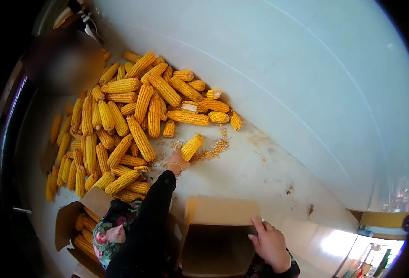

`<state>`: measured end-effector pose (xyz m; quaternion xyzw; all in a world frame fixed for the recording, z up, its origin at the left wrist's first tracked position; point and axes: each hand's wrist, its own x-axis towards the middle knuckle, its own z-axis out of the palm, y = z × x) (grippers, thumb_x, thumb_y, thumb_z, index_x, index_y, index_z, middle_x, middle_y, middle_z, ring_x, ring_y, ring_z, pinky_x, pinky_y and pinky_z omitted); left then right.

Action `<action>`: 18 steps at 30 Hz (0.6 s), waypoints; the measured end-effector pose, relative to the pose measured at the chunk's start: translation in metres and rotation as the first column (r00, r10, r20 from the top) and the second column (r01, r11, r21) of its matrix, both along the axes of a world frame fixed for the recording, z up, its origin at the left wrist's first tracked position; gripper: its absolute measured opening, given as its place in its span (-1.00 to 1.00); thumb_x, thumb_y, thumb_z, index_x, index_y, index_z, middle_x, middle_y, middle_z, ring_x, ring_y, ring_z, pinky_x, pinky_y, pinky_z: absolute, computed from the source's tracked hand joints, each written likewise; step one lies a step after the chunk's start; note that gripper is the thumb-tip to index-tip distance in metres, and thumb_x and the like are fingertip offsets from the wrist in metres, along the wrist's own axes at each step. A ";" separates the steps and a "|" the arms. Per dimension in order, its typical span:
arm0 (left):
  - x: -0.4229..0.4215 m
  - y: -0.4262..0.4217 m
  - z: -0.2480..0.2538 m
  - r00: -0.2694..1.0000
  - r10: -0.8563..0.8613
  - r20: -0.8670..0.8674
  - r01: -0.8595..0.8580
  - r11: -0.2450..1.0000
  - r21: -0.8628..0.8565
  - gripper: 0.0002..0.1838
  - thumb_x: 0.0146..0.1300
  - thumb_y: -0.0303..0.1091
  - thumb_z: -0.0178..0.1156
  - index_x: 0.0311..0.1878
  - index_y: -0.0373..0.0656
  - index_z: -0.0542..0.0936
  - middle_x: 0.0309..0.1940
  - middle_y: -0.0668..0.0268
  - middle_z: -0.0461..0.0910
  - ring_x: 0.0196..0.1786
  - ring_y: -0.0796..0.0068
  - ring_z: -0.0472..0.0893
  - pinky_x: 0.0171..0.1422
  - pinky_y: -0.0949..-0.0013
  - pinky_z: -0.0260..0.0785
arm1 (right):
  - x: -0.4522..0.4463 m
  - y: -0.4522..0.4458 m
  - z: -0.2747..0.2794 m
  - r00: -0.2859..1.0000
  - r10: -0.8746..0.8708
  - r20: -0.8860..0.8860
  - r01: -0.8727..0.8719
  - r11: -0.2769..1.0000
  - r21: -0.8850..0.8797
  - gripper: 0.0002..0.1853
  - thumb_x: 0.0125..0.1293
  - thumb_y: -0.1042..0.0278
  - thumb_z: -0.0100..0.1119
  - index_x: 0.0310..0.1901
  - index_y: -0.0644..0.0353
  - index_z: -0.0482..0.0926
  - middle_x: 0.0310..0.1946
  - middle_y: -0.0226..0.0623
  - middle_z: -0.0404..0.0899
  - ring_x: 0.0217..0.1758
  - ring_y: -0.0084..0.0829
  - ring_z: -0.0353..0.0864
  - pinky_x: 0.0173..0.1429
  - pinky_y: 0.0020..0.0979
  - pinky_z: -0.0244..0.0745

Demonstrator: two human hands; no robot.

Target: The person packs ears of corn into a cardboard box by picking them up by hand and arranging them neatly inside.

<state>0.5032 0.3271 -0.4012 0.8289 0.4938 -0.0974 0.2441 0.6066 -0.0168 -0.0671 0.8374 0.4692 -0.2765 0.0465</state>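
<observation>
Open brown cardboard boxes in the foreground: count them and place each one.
2. One open brown cardboard box, holding yellow corn cobs, is at lower left; the second box, touched by the right hand, is at bottom centre. Others may be hidden behind the black sleeve.

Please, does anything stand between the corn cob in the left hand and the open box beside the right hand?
Only the cardboard flap, along the edge facing the corn cob; the right hand touches its corner. Beyond it, the open box looks uncovered.
</observation>
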 end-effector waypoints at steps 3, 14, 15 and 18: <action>0.017 0.016 0.017 0.855 0.518 0.019 -0.304 0.531 -0.791 -0.59 0.05 -0.20 0.39 -0.08 -0.16 0.51 -0.33 0.21 0.57 -0.31 0.26 0.62 -0.33 0.10 0.55 | 0.000 -0.002 0.002 0.999 0.001 0.053 -0.002 1.000 0.031 -0.44 0.23 0.18 0.24 0.26 0.11 0.37 -0.10 -0.05 0.58 -0.18 -0.03 0.63 -0.11 -0.10 0.54; -0.017 -0.069 0.318 0.703 0.485 0.521 0.225 0.544 -0.809 -0.63 0.21 -0.20 0.35 -0.07 -0.25 0.52 -0.42 0.30 0.57 -0.50 0.45 0.55 -0.44 0.37 0.46 | 0.001 -0.005 -0.004 0.948 -0.209 -0.241 0.292 0.871 0.395 -0.41 0.30 0.11 0.22 0.31 0.10 0.35 -0.07 -0.08 0.61 -0.04 -0.05 0.63 0.01 -0.15 0.54; -0.035 -0.097 0.334 0.704 0.424 0.570 0.249 0.605 -0.757 -0.57 0.20 -0.24 0.36 0.02 -0.26 0.48 -0.33 0.30 0.59 -0.41 0.51 0.57 -0.37 0.41 0.47 | 0.000 -0.008 -0.002 0.866 -0.163 -0.473 0.378 0.832 0.406 -0.37 0.33 0.08 0.22 0.36 0.10 0.30 0.01 -0.10 0.59 0.06 -0.11 0.61 0.08 -0.21 0.53; -0.080 -0.186 0.373 0.674 0.215 0.707 0.370 0.730 -0.575 -0.33 0.17 -0.24 0.40 0.24 -0.30 0.31 -0.10 0.18 0.58 -0.14 0.41 0.61 -0.07 0.37 0.50 | -0.041 -0.010 0.033 0.176 0.026 -0.984 0.739 0.657 0.150 -0.32 0.37 0.10 0.22 0.42 0.13 0.20 0.18 -0.23 0.50 0.23 -0.36 0.48 0.23 -0.34 0.42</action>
